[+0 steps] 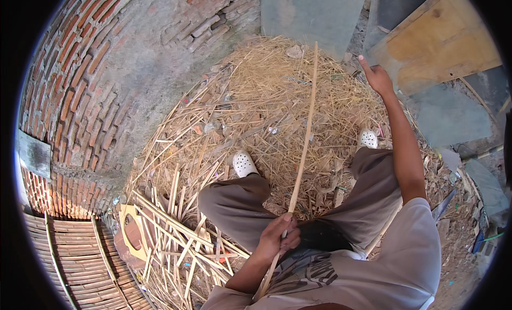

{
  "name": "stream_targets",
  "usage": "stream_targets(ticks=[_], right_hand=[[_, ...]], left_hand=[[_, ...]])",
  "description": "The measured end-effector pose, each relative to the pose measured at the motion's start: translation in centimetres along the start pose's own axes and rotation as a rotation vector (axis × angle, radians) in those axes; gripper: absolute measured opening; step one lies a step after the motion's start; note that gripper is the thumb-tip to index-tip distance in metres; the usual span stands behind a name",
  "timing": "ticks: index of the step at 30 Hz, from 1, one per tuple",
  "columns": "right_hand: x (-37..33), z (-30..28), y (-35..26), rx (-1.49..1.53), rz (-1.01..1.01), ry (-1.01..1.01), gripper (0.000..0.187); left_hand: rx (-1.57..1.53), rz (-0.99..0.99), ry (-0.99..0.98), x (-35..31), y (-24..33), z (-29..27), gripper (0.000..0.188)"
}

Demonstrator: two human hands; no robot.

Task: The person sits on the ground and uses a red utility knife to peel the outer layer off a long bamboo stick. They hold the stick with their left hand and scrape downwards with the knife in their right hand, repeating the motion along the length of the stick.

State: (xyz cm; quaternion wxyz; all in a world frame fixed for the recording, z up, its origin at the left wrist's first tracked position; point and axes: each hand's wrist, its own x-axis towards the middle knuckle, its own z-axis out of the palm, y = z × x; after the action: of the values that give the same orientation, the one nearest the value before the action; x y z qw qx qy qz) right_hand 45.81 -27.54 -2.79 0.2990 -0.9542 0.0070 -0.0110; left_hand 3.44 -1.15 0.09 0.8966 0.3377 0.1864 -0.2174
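A long, pale bamboo strip (305, 144) runs from the lap up and away over the straw. My left hand (280, 234) is closed around it near its lower end, in front of the shirt. The strip's near end passes under the forearm toward the left side of my body. My right arm reaches out to the far right. At its end my right hand (378, 79) is held away from the strip, with one digit stretched out and the other fingers curled. Whatever those curled fingers may hold is hidden.
Split bamboo pieces (181, 235) lie heaped at the left, beside a yellow board with a round hole (133, 232). A bamboo slat panel (80, 262) stands lower left. Brick wall (85, 91) rises behind. Grey sheets (309, 16) and a tan board (437, 43) lean at the far right.
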Motion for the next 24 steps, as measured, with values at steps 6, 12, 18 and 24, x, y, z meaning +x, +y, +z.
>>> stream_targets(ticks=[6, 12, 18, 24], right_hand=[[-17.4, 2.4, -10.6, 0.028, -0.711, -0.214, 0.068], [-18.6, 4.5, -10.9, 0.021, -0.857, -0.112, 0.061], [-18.7, 4.8, -10.5, -0.011, -0.822, -0.067, 0.062], [-18.8, 4.6, -10.7, 0.072, -0.990, 0.023, 0.064]], left_hand=[[0.094, 0.210, 0.111, 3.7, 5.0, 1.2, 0.029], [0.288, 0.235, 0.129, 3.6, 5.2, 2.8, 0.030], [0.489, 0.271, 0.175, 3.6, 4.9, 2.9, 0.032], [0.591, 0.301, 0.187, 3.4, 4.6, 3.4, 0.032]])
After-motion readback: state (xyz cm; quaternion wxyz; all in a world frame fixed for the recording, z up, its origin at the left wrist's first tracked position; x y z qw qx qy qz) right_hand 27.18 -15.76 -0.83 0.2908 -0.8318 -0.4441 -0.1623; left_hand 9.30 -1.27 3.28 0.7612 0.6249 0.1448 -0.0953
